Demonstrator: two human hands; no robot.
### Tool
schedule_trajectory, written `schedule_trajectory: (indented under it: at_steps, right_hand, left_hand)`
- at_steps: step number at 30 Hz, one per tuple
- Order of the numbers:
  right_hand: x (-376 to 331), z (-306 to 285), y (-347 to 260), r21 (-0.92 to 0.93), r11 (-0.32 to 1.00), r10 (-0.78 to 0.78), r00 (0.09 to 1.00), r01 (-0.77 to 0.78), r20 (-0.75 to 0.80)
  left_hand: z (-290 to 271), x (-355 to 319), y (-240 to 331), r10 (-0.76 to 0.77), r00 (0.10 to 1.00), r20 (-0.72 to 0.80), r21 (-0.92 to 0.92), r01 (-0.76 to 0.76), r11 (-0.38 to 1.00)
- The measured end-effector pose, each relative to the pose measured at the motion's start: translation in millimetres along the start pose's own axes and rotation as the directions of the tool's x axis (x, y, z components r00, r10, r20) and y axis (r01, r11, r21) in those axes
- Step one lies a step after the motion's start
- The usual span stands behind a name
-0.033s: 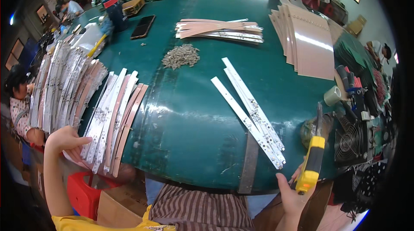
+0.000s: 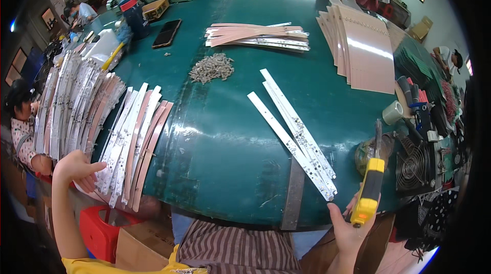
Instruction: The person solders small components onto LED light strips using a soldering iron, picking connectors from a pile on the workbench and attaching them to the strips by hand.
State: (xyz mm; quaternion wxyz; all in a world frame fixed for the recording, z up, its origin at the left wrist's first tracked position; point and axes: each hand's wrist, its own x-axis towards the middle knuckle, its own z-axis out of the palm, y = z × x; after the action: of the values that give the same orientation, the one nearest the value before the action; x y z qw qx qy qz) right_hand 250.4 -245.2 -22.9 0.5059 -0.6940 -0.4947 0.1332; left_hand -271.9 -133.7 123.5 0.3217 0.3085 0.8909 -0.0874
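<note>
At table edge: right hand grips yellow screwdriver.

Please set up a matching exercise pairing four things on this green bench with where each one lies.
Things:
1. yellow-handled tool
2. pile of small metal parts
3. black phone
4. roll of tape

Places:
A. far left, beside a wooden box
B. in the right hand
C. right edge, near a fan
D. centre of the table, beyond the loose white strips

Pairs: 1-B, 2-D, 3-A, 4-C

Bare green tabletop between strip stacks
</note>
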Motion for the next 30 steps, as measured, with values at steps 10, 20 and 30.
schedule_trajectory:
  at_steps: [10,20,30]
  right_hand:
    - [27.8,3.6,-32.9,-0.113,0.991,-0.066,0.996,0.073,0.058]
    - [14.1,-17.5,-22.4,0.118,0.982,0.146,0.989,-0.146,0.003]
    - [-1.3,-22.1,-0.6,0.222,0.970,0.118,0.990,-0.097,-0.081]
  left_hand:
    - [125.8,-71.9,175.7,0.981,-0.176,0.084,0.274,-0.942,-0.192]
    - [235.3,-49.1,294.2,0.958,-0.239,0.159,0.241,-0.931,-0.273]
    - [239.0,-58.3,230.5,0.987,-0.160,0.022,0.238,-0.958,-0.161]
